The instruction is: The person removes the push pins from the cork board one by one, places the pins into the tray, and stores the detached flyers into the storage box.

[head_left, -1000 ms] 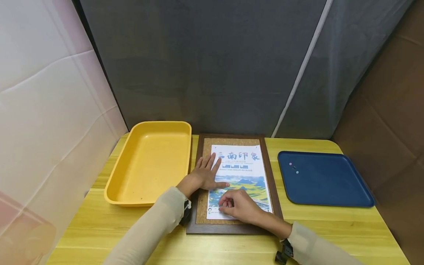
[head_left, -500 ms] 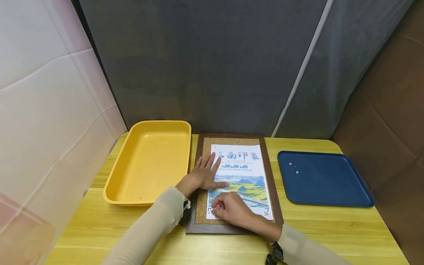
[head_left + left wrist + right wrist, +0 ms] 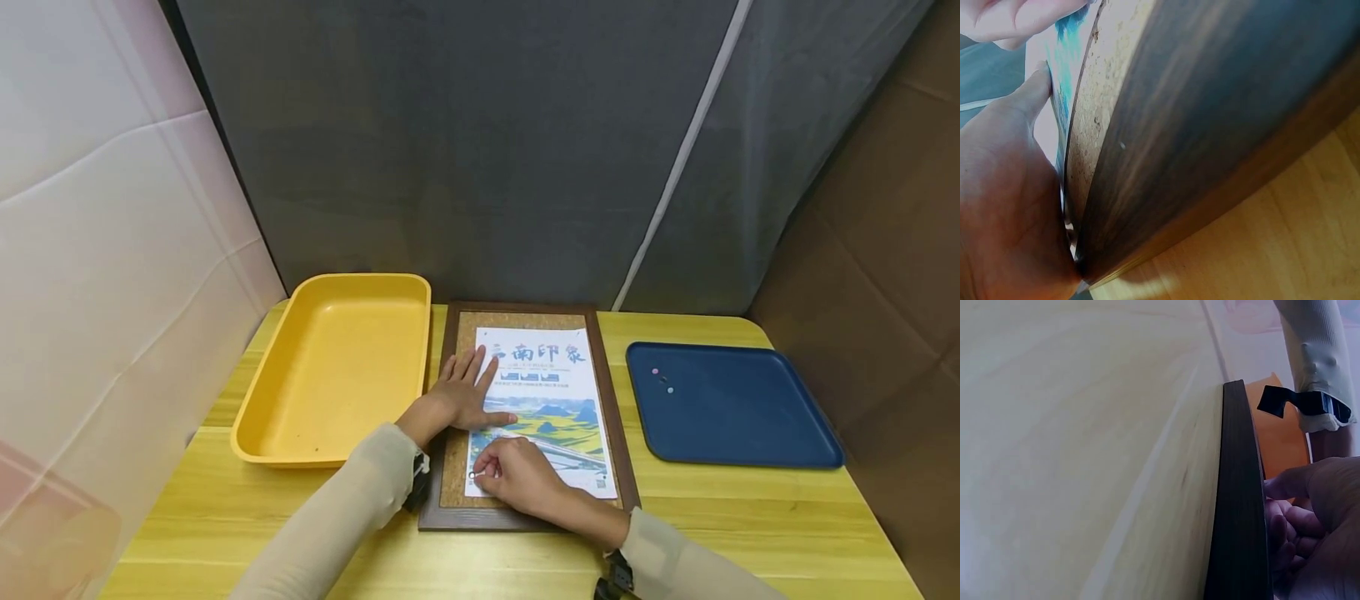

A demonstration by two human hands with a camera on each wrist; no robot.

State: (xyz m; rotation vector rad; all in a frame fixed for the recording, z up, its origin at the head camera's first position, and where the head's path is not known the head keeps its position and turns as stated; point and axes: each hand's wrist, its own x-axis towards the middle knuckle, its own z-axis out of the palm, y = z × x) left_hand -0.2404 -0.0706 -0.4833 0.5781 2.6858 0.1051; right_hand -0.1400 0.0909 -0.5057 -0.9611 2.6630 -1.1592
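Spreads left grip (image 3: 463,402) on white rectangular paper poster (image 3: 555,410), lower centre. Curls right grip (image 3: 520,477) by bottom-left corner; cannot tell contents.

the right hand (image 3: 525,477) has shifted left over the poster (image 3: 555,408).

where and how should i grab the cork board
Probably by the right side of the wooden frame round the cork board, coming from the right: it lies flat, table shows beside that straight edge, and the yellow tray sits close on the left.
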